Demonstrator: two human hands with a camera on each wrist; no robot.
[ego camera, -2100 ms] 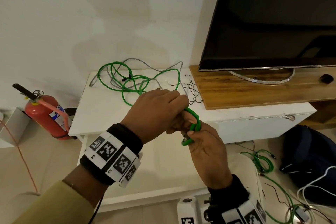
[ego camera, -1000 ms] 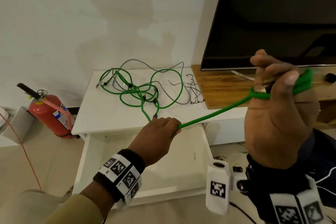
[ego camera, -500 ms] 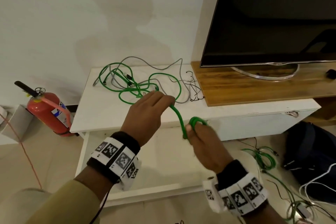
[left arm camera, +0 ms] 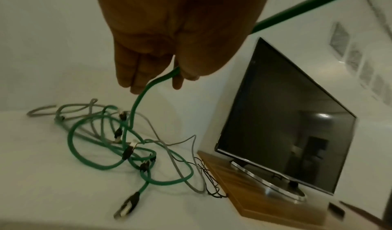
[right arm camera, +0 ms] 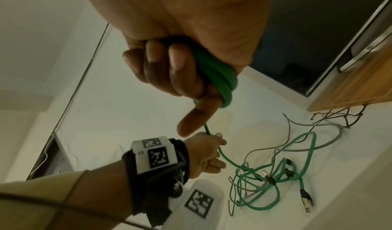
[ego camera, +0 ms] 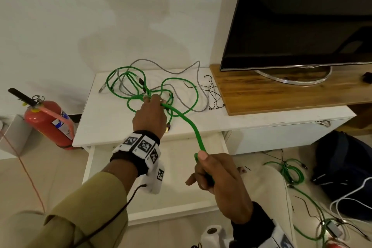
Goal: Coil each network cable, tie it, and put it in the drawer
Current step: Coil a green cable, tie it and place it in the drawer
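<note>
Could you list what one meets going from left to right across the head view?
Fire extinguisher → left hand → right hand → wooden board under the television → dark bag.

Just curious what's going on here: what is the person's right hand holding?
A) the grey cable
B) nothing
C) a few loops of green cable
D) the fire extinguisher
C: the right wrist view shows the right hand with its fingers curled round loops of the green cable, which runs on to the left hand.
</note>
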